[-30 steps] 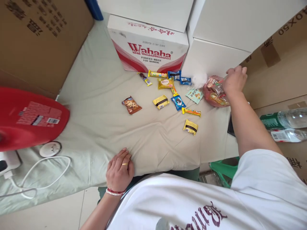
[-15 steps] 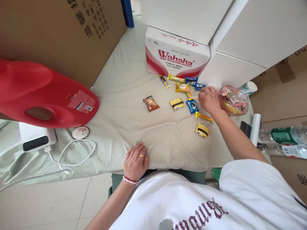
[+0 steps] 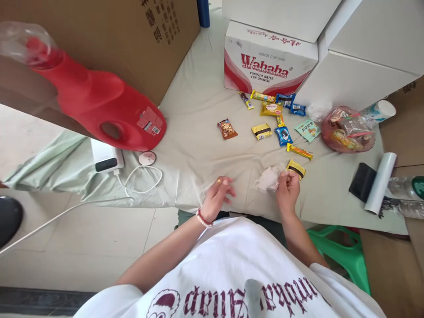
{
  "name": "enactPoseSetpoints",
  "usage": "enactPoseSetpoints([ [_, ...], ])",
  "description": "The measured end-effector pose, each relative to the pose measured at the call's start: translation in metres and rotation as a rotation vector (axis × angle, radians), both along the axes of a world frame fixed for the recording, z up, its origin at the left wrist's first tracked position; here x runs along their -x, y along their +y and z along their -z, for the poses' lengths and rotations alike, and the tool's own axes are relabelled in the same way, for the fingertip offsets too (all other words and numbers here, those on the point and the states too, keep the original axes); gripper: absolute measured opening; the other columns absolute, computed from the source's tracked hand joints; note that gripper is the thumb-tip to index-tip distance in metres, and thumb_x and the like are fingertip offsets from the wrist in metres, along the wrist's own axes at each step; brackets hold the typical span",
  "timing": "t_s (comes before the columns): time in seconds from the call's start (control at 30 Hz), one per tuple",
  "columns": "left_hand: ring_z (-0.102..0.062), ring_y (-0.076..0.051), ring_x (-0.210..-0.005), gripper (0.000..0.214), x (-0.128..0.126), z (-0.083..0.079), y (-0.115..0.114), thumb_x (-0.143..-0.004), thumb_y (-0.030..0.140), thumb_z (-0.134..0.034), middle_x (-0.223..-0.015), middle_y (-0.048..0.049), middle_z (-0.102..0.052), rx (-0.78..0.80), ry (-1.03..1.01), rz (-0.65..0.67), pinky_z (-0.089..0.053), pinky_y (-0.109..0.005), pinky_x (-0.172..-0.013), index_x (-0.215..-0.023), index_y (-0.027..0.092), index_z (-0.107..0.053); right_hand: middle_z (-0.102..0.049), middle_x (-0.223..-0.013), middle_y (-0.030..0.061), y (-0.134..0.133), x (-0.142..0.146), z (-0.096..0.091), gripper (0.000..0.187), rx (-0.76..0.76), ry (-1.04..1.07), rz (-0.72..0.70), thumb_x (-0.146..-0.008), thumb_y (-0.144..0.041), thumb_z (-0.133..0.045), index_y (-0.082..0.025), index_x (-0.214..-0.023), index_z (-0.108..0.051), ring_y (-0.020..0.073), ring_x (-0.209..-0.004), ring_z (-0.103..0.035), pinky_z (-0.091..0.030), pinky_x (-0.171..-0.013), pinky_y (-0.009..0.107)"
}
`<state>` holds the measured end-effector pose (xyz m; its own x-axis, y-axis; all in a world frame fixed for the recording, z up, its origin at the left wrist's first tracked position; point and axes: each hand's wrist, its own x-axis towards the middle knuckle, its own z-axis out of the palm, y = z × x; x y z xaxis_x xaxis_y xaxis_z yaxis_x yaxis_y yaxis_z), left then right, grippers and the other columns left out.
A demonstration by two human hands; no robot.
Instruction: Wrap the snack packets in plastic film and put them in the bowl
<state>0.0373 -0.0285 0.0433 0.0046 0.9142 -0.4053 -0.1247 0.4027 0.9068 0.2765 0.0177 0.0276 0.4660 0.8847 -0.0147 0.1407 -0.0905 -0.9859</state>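
My right hand (image 3: 288,190) pinches a crumpled, clear thin plastic bag (image 3: 267,179) near the front edge of the table. To its left my left hand (image 3: 218,194) is held with loosely curved fingers apart and nothing in them. A yellow snack packet with a brown band (image 3: 296,169) lies just beyond my right fingers. Farther off are a yellow-orange snack stick (image 3: 299,151), a blue packet (image 3: 284,136), a mint-green packet (image 3: 308,130), another yellow packet (image 3: 261,131) and a brown cookie packet (image 3: 227,129). Several more wrapped snacks lie by the Wahaba-style "Wahaha" carton (image 3: 268,66).
A pink bowl (image 3: 326,143) of snacks stands at the right, with another clear plastic bag (image 3: 318,110) and a paper cup (image 3: 380,111) beside it. A big red bottle (image 3: 122,110), white device (image 3: 107,154) and cable occupy the left. A green stool (image 3: 344,251) is below the table.
My right hand has come back from beside the bowl to the front edge, now with the plastic bag. The mint-green packet shows now. My left hand has lifted off the cloth. The view has shifted.
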Motion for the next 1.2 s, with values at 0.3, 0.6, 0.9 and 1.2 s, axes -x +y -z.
enactPoseSetpoints([
  [0.3, -0.067, -0.014, -0.080, 0.069, -0.063, -0.008, 0.041, -0.054, 0.039, -0.102, -0.100, -0.0016, -0.068, 0.230, -0.490, -0.092, -0.057, -0.027, -0.068, -0.107, 0.021, -0.061, -0.062, -0.093, 0.0023, -0.014, 0.016, -0.015, 0.025, -0.130, -0.200, -0.439, -0.098, -0.049, -0.065, -0.025, -0.098, -0.061, 0.0174, -0.085, -0.061, -0.053, -0.079, 0.032],
  [0.6, -0.059, -0.009, -0.068, 0.045, -0.031, 0.004, 0.034, -0.063, 0.033, -0.098, -0.077, 0.0060, -0.059, 0.097, -0.556, -0.113, -0.051, -0.024, -0.063, -0.082, 0.020, -0.058, -0.060, -0.078, -0.0061, -0.003, -0.012, -0.017, 0.050, 0.117, 0.566, -0.175, -0.074, -0.056, -0.088, -0.026, -0.091, -0.051, 0.0092, -0.062, -0.060, -0.047, -0.047, 0.017],
  [0.9, -0.074, -0.027, -0.106, 0.040, 0.004, 0.003, 0.028, -0.074, 0.031, -0.093, -0.091, 0.0002, -0.070, 0.064, -0.610, -0.129, -0.062, -0.040, -0.083, -0.086, 0.022, -0.055, -0.060, -0.070, -0.0090, 0.008, -0.044, -0.024, 0.052, 0.045, 0.519, 0.013, -0.066, -0.049, -0.093, -0.023, -0.087, -0.053, 0.0030, -0.043, -0.048, -0.028, -0.033, 0.013],
  [1.2, -0.075, -0.022, -0.096, 0.038, 0.043, 0.008, 0.002, -0.070, 0.025, -0.095, -0.086, -0.0017, -0.073, 0.094, -0.549, -0.177, -0.060, -0.031, -0.078, -0.075, 0.019, -0.058, -0.072, -0.079, -0.0020, 0.122, -0.085, -0.077, 0.035, -0.216, 0.366, -0.129, -0.084, -0.035, -0.082, -0.024, -0.086, -0.048, 0.0117, -0.068, -0.070, -0.055, -0.064, 0.024],
])
